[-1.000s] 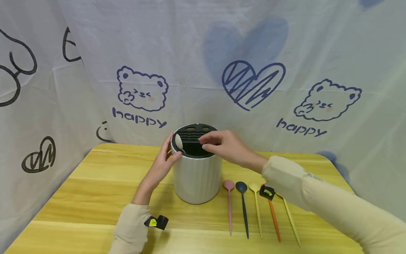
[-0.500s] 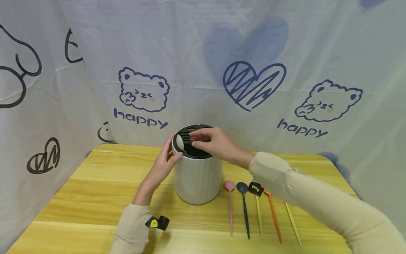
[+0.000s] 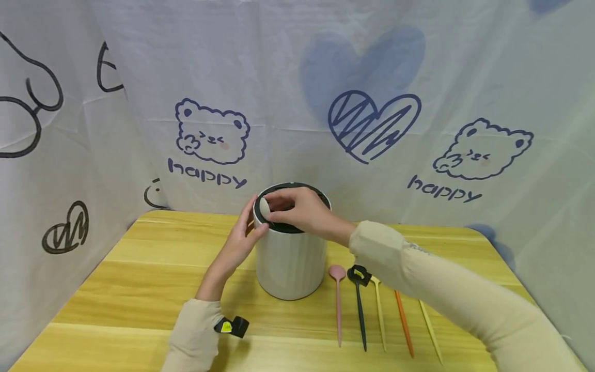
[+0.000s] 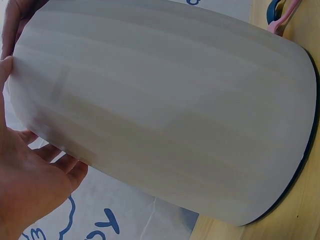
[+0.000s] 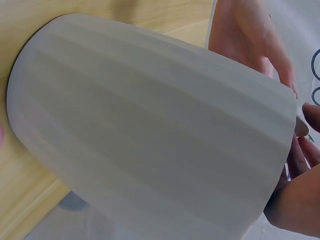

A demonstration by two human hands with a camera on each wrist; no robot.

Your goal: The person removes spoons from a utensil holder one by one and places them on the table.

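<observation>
A pale ribbed utensil holder [image 3: 290, 268] with a black divided top stands upright on the table in the head view. My left hand [image 3: 234, 245] grips its left side near the rim, thumb at the front and fingers round behind. In the holder's left part stands a whitish spoon [image 3: 264, 208], bowl up; its handle is hidden inside. Over the top reaches my right hand [image 3: 302, 209], thumb and fingers spaced apart around the spoon's bowl. The right wrist view shows that spoon [image 5: 302, 125] between thumb and fingers, with no firm hold visible.
Right of the holder lie a pink spoon [image 3: 338, 305], a dark blue spoon [image 3: 360, 320], a yellow spoon [image 3: 378, 310], an orange spoon [image 3: 403, 320] and a pale yellow one [image 3: 429, 328], side by side. My right forearm passes over their upper ends. A printed cloth [image 3: 288, 77] hangs behind the table.
My right hand has moved left across the holder's top to the whitish spoon. The left hand keeps its grip, and the holder and spoons have stayed in place.
</observation>
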